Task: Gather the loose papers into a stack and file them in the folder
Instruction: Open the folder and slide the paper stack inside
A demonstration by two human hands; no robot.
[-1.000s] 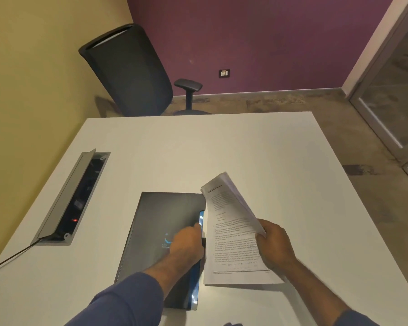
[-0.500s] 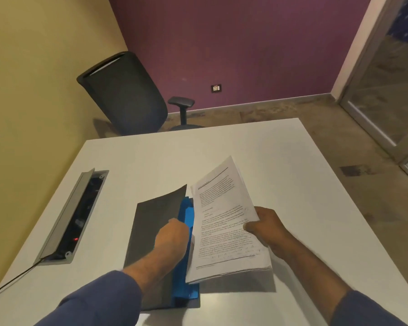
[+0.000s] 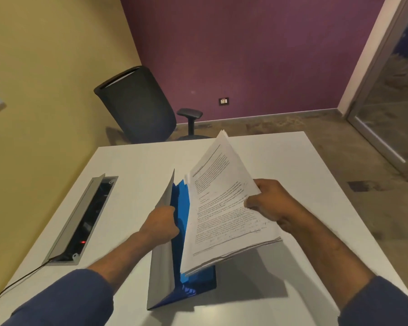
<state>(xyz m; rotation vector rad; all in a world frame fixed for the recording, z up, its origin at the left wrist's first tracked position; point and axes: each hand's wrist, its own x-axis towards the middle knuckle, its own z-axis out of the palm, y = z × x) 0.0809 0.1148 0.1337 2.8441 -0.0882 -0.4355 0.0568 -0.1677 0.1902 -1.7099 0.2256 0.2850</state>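
Hands at work over a white counter (image 3: 137,161), seen from the head camera: one folder (image 3: 161,267), one stack of papers (image 3: 222,215), two hands. The left hand (image 3: 161,223) has its grip pinched on the folder's grey front cover, lifting it nearly upright so the blue inner pockets (image 3: 181,208) show; the folder's base rests on the counter near its front edge. The right hand (image 3: 272,203) has its grip clamped on the right edge of the stack of papers, thumb on top, holding the sheets tilted above the open folder, their lower left corner just over the blue inside. The top sheet carries printed lines of text and some handwriting near its bottom, all too blurred to read. Both forearms emerge from dark blue sleeves (image 3: 64,300). One cable box (image 3: 85,220) is set into the counter at left, its lid raised, a single red light glowing inside, one cord (image 3: 17,282) trailing from it. One black office chair (image 3: 139,109) stands beyond the counter's far edge. One wall socket (image 3: 223,101) sits on the purple wall.
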